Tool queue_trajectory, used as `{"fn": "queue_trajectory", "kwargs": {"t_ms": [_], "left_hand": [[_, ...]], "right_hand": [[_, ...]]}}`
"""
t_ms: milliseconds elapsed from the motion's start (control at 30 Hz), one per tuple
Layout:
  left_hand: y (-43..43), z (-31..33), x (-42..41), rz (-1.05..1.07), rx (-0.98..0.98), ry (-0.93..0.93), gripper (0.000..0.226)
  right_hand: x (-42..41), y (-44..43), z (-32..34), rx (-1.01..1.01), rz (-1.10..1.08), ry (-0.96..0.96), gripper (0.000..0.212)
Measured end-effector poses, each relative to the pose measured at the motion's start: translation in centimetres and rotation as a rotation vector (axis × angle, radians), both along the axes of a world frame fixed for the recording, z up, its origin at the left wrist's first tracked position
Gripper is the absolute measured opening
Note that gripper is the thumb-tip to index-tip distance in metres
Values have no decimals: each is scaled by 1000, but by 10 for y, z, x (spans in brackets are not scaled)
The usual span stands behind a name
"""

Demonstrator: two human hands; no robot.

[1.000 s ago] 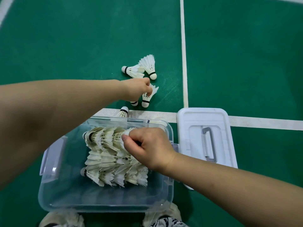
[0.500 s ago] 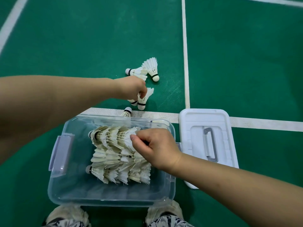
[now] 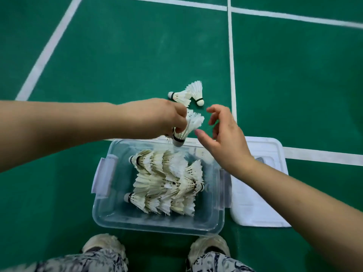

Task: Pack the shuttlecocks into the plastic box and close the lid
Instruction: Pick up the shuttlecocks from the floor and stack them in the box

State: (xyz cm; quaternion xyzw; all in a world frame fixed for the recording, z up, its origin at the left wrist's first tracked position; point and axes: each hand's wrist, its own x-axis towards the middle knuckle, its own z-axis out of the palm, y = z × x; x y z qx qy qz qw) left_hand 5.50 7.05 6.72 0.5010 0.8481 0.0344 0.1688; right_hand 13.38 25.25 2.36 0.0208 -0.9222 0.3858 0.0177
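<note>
1. Above the plastic box's point(image 3: 157, 225) far rim, the left hand point(image 3: 163, 116) gripped shuttlecocks point(image 3: 185, 130); the right hand point(image 3: 223, 134) hovered beside them, fingers loosely spread, empty.
2. Packing was midway; the next move probably called for nesting them onto the packed rows point(image 3: 167, 183).

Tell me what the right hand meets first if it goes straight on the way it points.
Most likely the white feathered shuttlecocks gripped in the left hand: the open right hand points left at their feather skirts. Depth is unclear, so it could pass just above them.

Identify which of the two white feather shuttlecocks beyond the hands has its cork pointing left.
The left shuttlecock; the right shuttlecock's cork points toward the clear box.
</note>
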Motion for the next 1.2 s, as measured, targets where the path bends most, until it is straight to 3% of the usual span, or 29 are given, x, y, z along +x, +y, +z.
{"fn": "queue_trajectory", "kwargs": {"t_ms": [100,233,300,433,533,633,967,1200], "left_hand": [[-14,1,32,5,9,-56,14],[-30,-11,56,64,26,-63,15],[-37,-17,63,189,23,-108,11],[-49,-20,65,346,198,-98,8],[-52,-18,65,403,233,-105,9],[-54,-17,67,430,281,-132,10],[-70,-28,72,498,286,-189,13],[-69,-31,75,478,266,-226,13]], "right_hand": [[2,-5,4,203,220,35,32],[15,-9,-5,301,410,156,33],[22,-7,-6,301,394,173,31],[29,2,-3,301,192,120,28],[31,-5,-4,347,107,-30,22],[32,-14,-11,345,121,-169,22],[37,-33,-33,147,81,-351,21],[32,-30,-41,267,110,-350,26]]}}
